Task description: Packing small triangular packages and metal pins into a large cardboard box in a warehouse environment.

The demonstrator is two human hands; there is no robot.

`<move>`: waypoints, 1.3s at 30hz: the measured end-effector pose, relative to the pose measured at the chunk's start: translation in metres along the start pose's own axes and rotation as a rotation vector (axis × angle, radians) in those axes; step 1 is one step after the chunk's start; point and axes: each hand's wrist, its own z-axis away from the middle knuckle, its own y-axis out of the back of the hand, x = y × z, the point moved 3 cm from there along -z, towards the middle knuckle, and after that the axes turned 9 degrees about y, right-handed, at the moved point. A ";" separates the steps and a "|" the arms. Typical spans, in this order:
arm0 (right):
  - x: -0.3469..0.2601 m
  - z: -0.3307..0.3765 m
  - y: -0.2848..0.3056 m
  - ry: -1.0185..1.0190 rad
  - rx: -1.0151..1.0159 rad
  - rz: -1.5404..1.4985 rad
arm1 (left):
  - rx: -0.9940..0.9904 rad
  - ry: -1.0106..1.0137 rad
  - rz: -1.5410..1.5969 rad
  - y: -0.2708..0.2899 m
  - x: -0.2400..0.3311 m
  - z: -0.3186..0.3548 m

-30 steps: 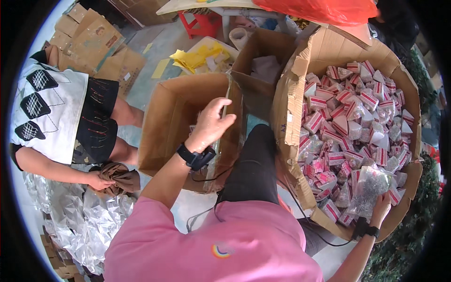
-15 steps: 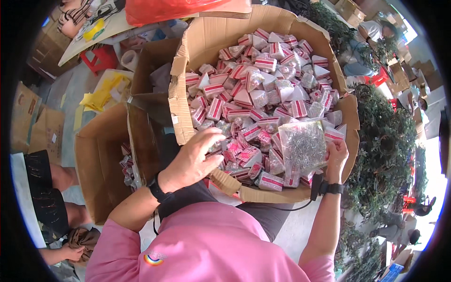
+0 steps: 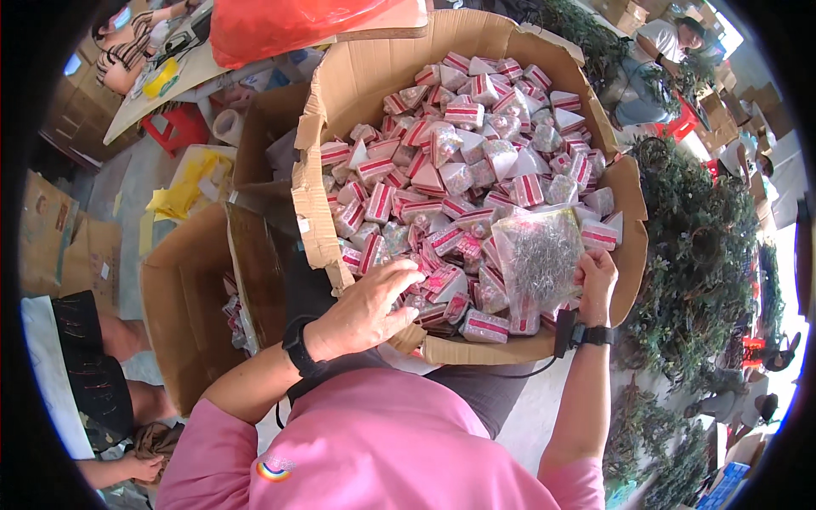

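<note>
My left hand (image 3: 365, 313) is over the near left part of a large cardboard box (image 3: 308, 183), thumb and fingers apart, just above some pink pieces (image 3: 446, 279). Wedge-shaped packets (image 3: 459, 178), white with red-and-pink stripes and clear wrapping, heap up inside the box. A clear plastic bag (image 3: 544, 255) full of thin silvery metal bits, perhaps pins, lies on the heap. At the bag's right edge my right hand (image 3: 597, 280) is closed, its fingers curled in. Whatever those fingers hold is hidden or too small to make out.
On the left stands another cardboard box (image 3: 174, 293) with a few packets inside. A red plastic bag (image 3: 297, 30) sits on a table at the back. Dark green artificial foliage (image 3: 697, 263) lines the right side. Other people sit or stand around the edges.
My left hand has shifted right and toward me, over the pink pieces. My right hand stays closed beside the bag. The whole view has turned slightly.
</note>
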 end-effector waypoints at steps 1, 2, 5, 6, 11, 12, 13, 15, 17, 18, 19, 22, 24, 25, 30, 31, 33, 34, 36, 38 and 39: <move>0.000 0.000 0.000 0.015 -0.015 0.075 | -0.016 0.010 -0.007 -0.003 0.001 0.000; 0.002 0.001 -0.002 0.030 -0.031 0.149 | -0.031 0.021 -0.015 -0.004 0.002 -0.001; 0.009 -0.004 -0.005 0.197 -0.146 0.526 | -0.077 0.044 -0.003 -0.009 0.007 -0.004; 0.005 -0.003 -0.010 0.276 -0.158 0.623 | -0.085 0.045 -0.009 -0.011 0.007 -0.004; 0.009 -0.011 -0.009 0.429 -0.137 0.699 | -0.104 0.017 -0.013 -0.015 0.008 -0.004; 0.004 -0.010 -0.010 0.409 -0.133 0.656 | -0.104 0.024 -0.013 -0.015 0.007 -0.003; 0.001 -0.009 -0.010 0.389 -0.129 0.615 | -0.105 0.030 -0.013 -0.014 0.006 -0.003; -0.004 -0.006 -0.009 0.317 -0.075 0.501 | -0.104 0.043 -0.022 -0.012 0.004 -0.002; -0.015 -0.002 -0.011 0.103 -0.037 0.380 | -0.099 0.055 -0.040 -0.013 0.002 -0.001; -0.013 -0.007 -0.007 0.155 -0.046 0.396 | -0.108 0.052 -0.030 -0.013 0.003 -0.001; -0.010 -0.008 -0.003 0.129 -0.030 0.336 | -0.116 0.049 -0.021 -0.013 0.003 -0.002; -0.033 -0.002 -0.004 0.034 0.041 0.105 | -0.121 0.046 0.004 -0.014 0.004 -0.002; -0.026 -0.004 -0.006 -0.006 0.020 -0.038 | -0.120 0.031 0.008 -0.015 0.004 -0.002; -0.019 -0.004 -0.006 -0.029 0.014 -0.109 | -0.123 0.018 0.004 -0.017 0.004 -0.002; -0.011 0.002 0.003 -0.054 -0.052 -0.072 | -0.149 0.015 0.029 -0.016 0.007 -0.001; -0.011 0.004 0.002 -0.086 -0.065 -0.190 | -0.158 0.017 0.036 -0.015 0.006 -0.002; -0.014 0.010 -0.002 -0.145 -0.084 -0.426 | -0.157 0.018 0.050 -0.015 0.007 -0.003; -0.021 0.016 -0.008 -0.153 -0.111 -0.513 | -0.144 0.020 0.059 -0.015 0.009 -0.004; -0.035 0.031 -0.025 -0.182 -0.165 -0.643 | -0.133 0.024 0.094 -0.013 0.013 -0.008; -0.044 0.049 -0.039 -0.207 -0.223 -0.717 | -0.141 0.028 0.153 -0.011 0.020 -0.017; -0.052 0.058 -0.048 -0.208 -0.242 -0.724 | -0.143 0.047 0.175 -0.011 0.023 -0.021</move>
